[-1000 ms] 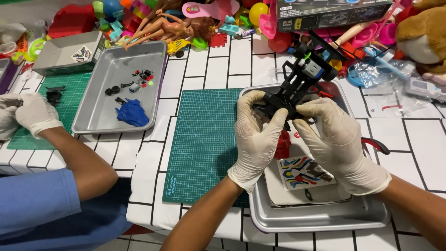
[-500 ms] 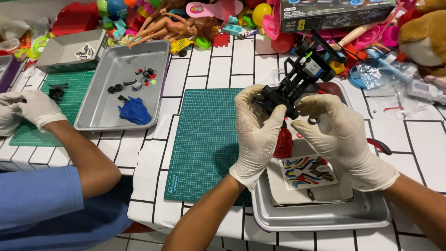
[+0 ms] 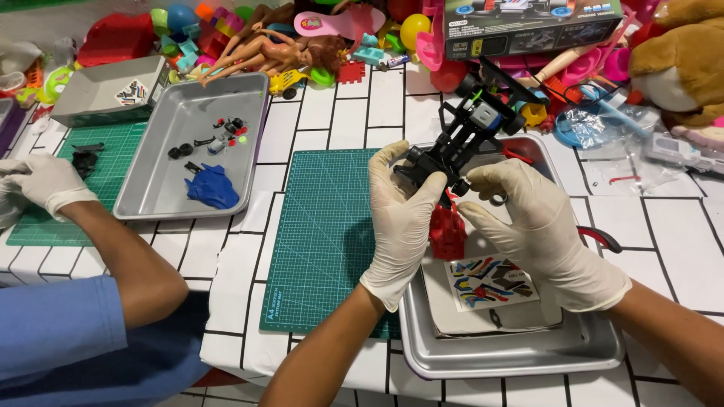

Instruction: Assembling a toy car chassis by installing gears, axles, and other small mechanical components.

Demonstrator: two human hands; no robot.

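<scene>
Left hand [image 3: 403,218] and right hand [image 3: 539,226], both gloved, closed around black chassis [image 3: 460,143] at frame centre, above tray [image 3: 520,354]. Best kept steady over tray, fingertips firm on the edges, so small parts drop inside.

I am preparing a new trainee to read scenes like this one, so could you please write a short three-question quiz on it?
1. True or false: both white-gloved hands, the left hand and the right hand, hold the black plastic toy-car chassis.
2. What lies directly under the chassis? A) the green gridded cutting mat B) the grey metal tray C) the brown plush toy
3. What colour is the moulded car body shell in the other grey metal tray, near the co-worker's gloved hand?

Key: 1 true; 2 B; 3 blue.
</scene>
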